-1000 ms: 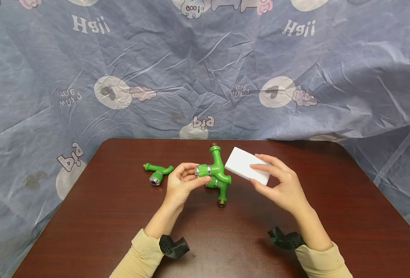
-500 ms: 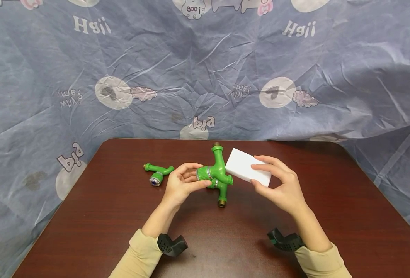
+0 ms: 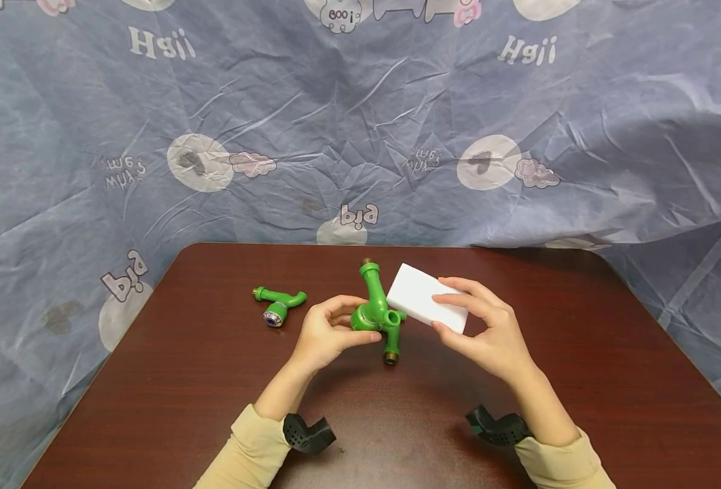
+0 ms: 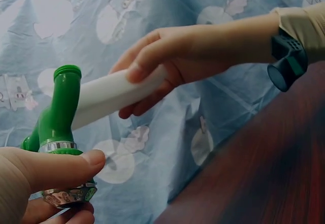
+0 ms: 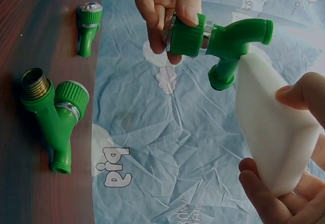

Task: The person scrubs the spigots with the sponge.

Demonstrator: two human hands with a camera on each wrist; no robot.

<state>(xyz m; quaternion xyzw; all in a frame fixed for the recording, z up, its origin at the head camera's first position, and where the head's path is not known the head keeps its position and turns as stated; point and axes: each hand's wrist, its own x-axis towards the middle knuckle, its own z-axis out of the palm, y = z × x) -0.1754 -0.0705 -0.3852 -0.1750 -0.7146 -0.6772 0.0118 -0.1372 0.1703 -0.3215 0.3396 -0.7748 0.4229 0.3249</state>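
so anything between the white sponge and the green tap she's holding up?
Nothing visible. The right hand holds the white sponge right against the green tap gripped by the left hand; the two other taps lie on the table, clear.

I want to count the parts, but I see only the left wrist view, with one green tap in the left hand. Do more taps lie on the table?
Observer: Yes. A small green tap lies on the table, to the left of the left hand.
Operator: Any other?
Observer: A forked green tap with a brass thread lies below the held tap.
Operator: Has the held tap more openings?
Observer: The right wrist view shows two green spouts, the lower one beside the white block.
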